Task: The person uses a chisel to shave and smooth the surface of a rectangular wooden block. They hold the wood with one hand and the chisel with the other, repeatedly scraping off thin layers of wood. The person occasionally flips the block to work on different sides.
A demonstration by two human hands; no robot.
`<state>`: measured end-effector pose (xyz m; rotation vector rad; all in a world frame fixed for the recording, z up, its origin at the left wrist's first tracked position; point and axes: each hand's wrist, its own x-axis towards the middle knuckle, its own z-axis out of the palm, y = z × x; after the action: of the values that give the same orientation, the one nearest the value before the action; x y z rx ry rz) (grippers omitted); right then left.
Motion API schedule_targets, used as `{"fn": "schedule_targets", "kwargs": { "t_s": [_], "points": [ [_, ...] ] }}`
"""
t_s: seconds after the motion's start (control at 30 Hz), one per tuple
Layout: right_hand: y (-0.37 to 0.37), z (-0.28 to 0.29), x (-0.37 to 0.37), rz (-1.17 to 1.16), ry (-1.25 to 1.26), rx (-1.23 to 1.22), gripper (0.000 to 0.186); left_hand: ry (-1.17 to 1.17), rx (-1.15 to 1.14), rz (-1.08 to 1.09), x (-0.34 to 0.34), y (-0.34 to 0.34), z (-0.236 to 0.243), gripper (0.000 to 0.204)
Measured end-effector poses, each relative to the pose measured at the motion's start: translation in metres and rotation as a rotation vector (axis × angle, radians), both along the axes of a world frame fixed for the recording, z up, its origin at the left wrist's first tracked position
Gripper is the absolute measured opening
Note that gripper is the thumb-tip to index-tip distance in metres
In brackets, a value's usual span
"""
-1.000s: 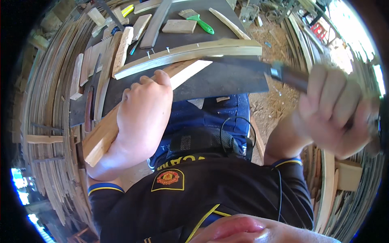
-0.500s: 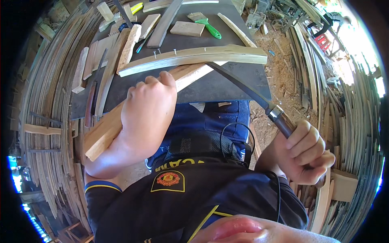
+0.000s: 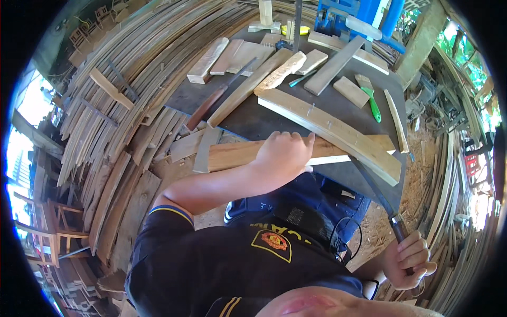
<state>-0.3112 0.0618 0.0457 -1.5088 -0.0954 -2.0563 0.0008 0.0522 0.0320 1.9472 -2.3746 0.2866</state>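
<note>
My left hand (image 3: 284,154) presses down on a long pale wooden plank (image 3: 237,155) that lies across the near edge of a dark workbench (image 3: 253,121). My right hand (image 3: 411,260) is low at the right, closed round the handle of a long dark curved blade (image 3: 372,185). The blade's tip reaches up under the near end of a second, curved wooden strip (image 3: 332,132) that rests on the bench just beyond my left hand.
Several short wood offcuts (image 3: 232,55), a green-handled tool (image 3: 372,103) and a yellow tape measure (image 3: 293,30) lie on the bench. Stacks of long curved wooden slats (image 3: 121,111) fill the left. Blue machinery (image 3: 364,16) stands behind the bench; sawdust-covered ground lies at the right.
My right hand has swung the blade down from a raised position at the upper right to low beside my hip. The view has tilted. My left hand stayed on the plank.
</note>
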Motion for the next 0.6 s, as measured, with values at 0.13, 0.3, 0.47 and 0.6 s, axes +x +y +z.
{"fn": "schedule_targets", "kwargs": {
  "t_s": [0.13,0.3,0.47,0.6],
  "points": [
    [-0.003,-0.001,0.014,0.016,0.052,-0.04,0.029,0.146,0.026,-0.044,0.019,-0.004,-0.005,0.079],
    [-0.005,0.002,0.02,0.044,0.142,-0.029,0.033,0.154,-0.138,-0.06,0.022,-0.003,-0.031,0.086],
    [-0.01,0.008,0.024,0.079,0.171,-0.053,0.03,0.402,-0.262,-0.112,0.022,0.0,-0.032,0.08],
    [-0.013,0.003,0.018,0.095,0.194,-0.049,0.033,0.455,-0.168,-0.142,0.038,-0.012,-0.007,0.073]
  ]
}}
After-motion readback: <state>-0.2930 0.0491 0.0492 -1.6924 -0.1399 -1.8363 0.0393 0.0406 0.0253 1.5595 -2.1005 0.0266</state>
